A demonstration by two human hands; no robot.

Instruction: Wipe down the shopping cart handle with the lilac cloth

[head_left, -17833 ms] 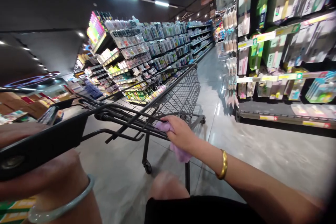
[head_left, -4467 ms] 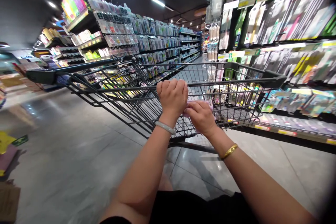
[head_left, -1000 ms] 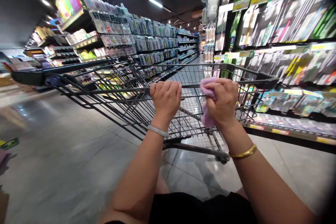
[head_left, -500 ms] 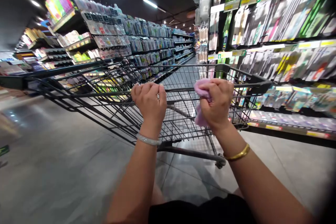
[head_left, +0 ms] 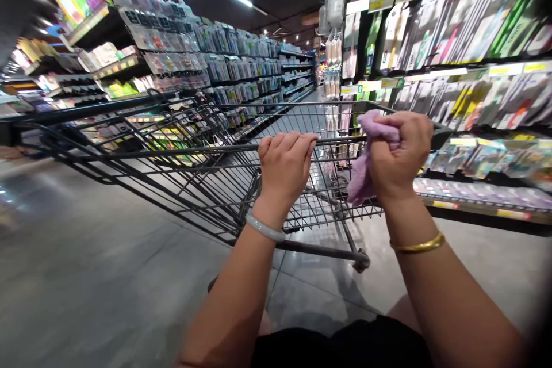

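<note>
As my head view showed, my left hand point(head_left: 284, 168) had its fingers point(head_left: 290, 141) curled over the cart rail point(head_left: 207, 150); at its three o'clock, my right hand point(head_left: 401, 152) clenched the purple cloth point(head_left: 362, 177), seemingly soft, light, best held where bunched.

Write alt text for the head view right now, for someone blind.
A person's left hand grips the top rail of a black shopping cart while the right hand holds a purple cloth at that rail. Stocked store shelves stand beyond.
</note>
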